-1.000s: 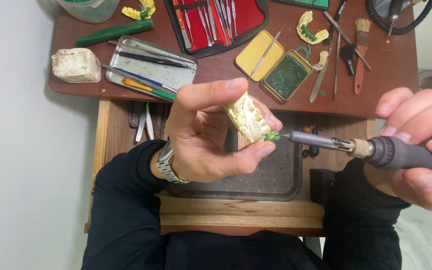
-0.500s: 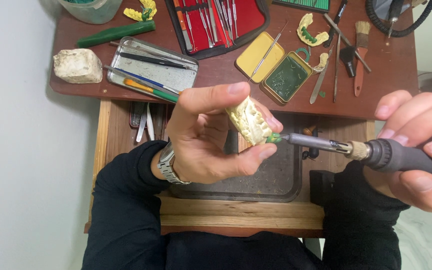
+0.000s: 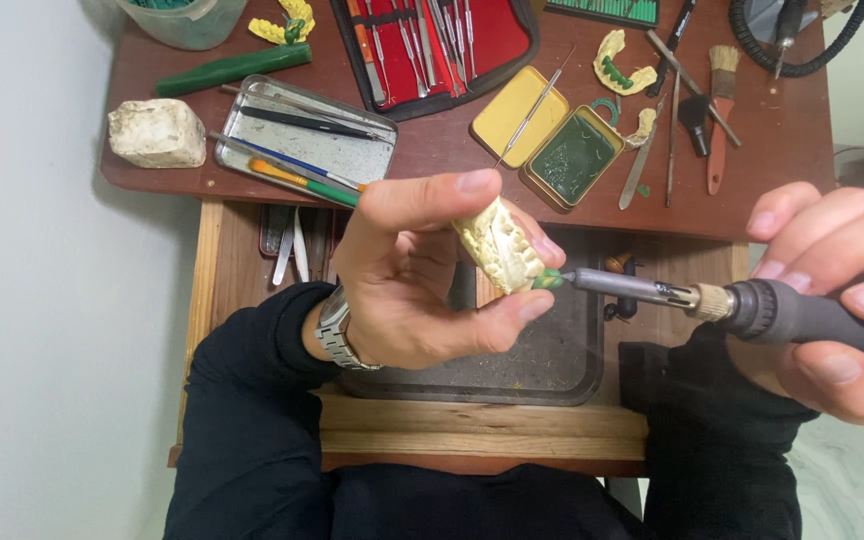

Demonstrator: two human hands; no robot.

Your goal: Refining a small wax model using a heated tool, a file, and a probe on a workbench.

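Left hand [image 3: 422,275] is raised over the dark tray [image 3: 552,370], fingers curled, pinching a pale dental cast [image 3: 500,245] between thumb and fingertips. Cast sits tilted, teeth side facing up. Right hand [image 3: 832,300] is closed round the dark handle of a heated tool [image 3: 752,308], lying roughly level. Its metal tip meets a green wax spot [image 3: 549,280] at the cast's lower right edge. Behind, on the brown table [image 3: 782,150]: red instrument case [image 3: 432,40], open yellow tin [image 3: 552,140], metal tray [image 3: 307,140], white stone block [image 3: 157,132]
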